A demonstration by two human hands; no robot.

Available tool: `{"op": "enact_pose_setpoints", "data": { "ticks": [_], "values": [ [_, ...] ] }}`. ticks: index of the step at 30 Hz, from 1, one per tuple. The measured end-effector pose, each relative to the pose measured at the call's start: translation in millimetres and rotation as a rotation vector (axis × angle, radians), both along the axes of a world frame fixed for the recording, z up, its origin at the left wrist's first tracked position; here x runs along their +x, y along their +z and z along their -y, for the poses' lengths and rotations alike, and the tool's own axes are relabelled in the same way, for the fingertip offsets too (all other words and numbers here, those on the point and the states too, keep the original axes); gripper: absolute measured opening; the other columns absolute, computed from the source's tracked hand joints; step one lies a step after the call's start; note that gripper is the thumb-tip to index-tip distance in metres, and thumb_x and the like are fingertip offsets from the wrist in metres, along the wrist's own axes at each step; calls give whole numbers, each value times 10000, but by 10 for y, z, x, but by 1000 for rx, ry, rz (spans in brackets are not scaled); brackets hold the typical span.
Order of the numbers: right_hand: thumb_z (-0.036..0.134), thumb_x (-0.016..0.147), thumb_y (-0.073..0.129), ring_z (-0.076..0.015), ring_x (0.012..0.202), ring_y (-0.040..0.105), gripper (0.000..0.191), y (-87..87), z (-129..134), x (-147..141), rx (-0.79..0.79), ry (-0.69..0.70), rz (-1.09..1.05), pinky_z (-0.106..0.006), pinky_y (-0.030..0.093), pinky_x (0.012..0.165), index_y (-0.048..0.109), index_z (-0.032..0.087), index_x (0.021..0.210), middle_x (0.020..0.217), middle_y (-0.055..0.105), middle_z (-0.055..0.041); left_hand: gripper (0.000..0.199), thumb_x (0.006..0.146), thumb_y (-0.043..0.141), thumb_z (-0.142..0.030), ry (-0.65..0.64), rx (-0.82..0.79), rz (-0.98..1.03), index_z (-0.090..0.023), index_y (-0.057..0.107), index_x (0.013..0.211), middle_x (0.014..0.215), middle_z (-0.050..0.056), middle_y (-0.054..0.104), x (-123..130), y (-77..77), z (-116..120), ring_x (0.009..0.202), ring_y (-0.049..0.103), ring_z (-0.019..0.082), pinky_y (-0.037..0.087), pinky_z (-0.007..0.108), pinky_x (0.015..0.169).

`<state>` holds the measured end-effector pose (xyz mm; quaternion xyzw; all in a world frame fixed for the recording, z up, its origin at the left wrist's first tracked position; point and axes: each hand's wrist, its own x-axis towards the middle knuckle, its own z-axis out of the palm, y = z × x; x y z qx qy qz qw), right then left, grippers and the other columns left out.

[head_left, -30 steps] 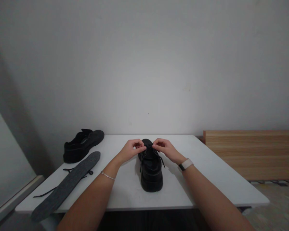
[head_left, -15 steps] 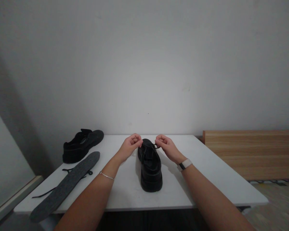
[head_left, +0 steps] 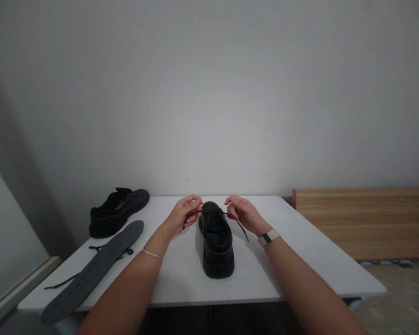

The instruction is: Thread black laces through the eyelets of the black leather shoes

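A black lace-up shoe (head_left: 218, 256) stands upright on the white table (head_left: 181, 284), heel toward me and toe toward the wall. From its eyelets a black shoelace (head_left: 243, 230) runs out on both sides. At the shoe's left, my left hand (head_left: 186, 213) is closed on one lace end, which passes under its fingers. My right hand (head_left: 242, 213), on the other side, has its fingers curled onto the other lace, whose free tip hangs down past the palm.
A second black shoe (head_left: 106, 221) rests at the table's back left. Before it lies a grey insole (head_left: 97, 265) over a loose black lace (head_left: 63, 282), reaching past the front edge. Wooden boards (head_left: 363, 223) stand at the right, and a wall (head_left: 212, 116) rises behind.
The laces, mostly hidden in my fingers before, now stretch out to both sides of the shoe. My left hand has turned slightly and shifted left; a lace tip hangs below my right hand.
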<state>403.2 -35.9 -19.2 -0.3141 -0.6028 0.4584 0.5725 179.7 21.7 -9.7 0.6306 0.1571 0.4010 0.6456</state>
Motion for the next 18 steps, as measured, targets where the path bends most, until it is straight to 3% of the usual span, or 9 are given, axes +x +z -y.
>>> {"op": "enact_pose_setpoints", "data": {
  "ticks": [3, 5, 18],
  "values": [
    [429, 774, 689, -91, 514, 431, 273, -67, -62, 0, -22, -25, 88, -245, 321, 525, 622, 167, 816, 562, 536, 41, 314, 805, 638, -456, 40, 96, -130, -154, 560, 767, 518, -20, 584, 18, -45, -29, 379, 480, 64, 386, 150, 364],
    [419, 725, 736, -95, 551, 464, 290, -89, -82, -6, -27, -43, 139, -242, 333, 527, 633, 162, 810, 632, 569, 27, 339, 797, 637, -478, 47, 144, -237, -154, 550, 753, 499, -8, 594, 33, -75, -41, 393, 530, 94, 434, 179, 389],
    [482, 712, 710, -108, 588, 469, 332, -90, -105, -52, 35, -217, 239, -254, 365, 547, 605, 168, 739, 652, 556, 25, 329, 797, 627, -470, 110, 288, -326, -155, 534, 788, 509, -40, 551, 63, -158, -87, 400, 509, 93, 425, 196, 391]
  ]
}}
